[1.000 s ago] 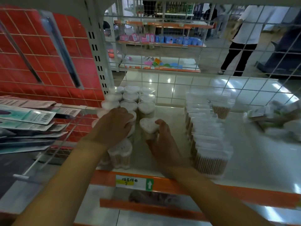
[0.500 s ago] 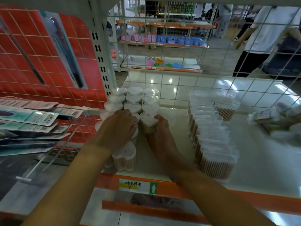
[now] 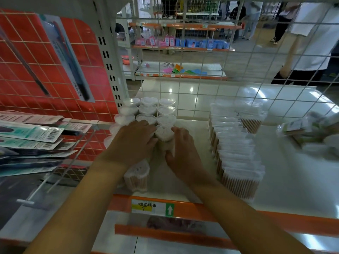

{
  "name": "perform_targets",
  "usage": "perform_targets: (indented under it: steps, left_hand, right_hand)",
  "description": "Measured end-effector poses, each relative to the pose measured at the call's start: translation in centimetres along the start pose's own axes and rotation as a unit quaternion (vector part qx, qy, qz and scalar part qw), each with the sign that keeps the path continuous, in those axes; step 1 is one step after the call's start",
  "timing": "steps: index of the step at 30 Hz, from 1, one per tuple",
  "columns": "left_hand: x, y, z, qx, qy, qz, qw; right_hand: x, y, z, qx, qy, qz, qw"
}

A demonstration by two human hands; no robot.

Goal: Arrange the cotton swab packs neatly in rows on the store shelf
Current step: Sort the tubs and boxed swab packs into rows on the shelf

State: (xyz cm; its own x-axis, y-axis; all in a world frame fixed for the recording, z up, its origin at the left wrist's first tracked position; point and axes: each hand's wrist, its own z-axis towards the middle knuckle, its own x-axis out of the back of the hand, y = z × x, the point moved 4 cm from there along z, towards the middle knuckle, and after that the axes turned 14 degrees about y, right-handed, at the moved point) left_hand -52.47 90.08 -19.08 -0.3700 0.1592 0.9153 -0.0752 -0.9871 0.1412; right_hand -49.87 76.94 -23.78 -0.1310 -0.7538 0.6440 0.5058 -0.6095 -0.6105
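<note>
Two hands flank one heart-shaped swab pack [image 3: 163, 133] on the shelf [image 3: 286, 191]: left hand [image 3: 134, 142] at 9 o'clock, right hand [image 3: 180, 153] at 4, fingers curled, prob. gripping; pack upright, row ahead at 12.

Carded toothbrush packs [image 3: 27, 132] at left; price label [image 3: 152, 208] on shelf edge.

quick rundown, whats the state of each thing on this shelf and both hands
heart-shaped swab tub: upright, lid on, held between both hands
left hand: lying over the middle-row tubs, fingers against the held tub
right hand: curled round the held tub's right side
front tub: upright, alone by the shelf edge
rectangular swab packs: upright in a front-to-back row
bagged packs: lying loose, blurred
</note>
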Motion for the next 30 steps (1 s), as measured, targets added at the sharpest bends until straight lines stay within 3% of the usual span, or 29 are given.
perform_targets:
  steps: [12,30]
  left_hand:
    - [0.9,7.3,1.0,-0.034,0.049,0.020,0.998]
    - [-1.8,21.8,4.0,-0.070,0.078,0.012,0.994]
  right_hand:
    - [7.5,-0.3,0.5,0.048,0.000,-0.052,0.997]
    - [18.7,9.9,-0.1,0.013,-0.023,-0.096,0.995]
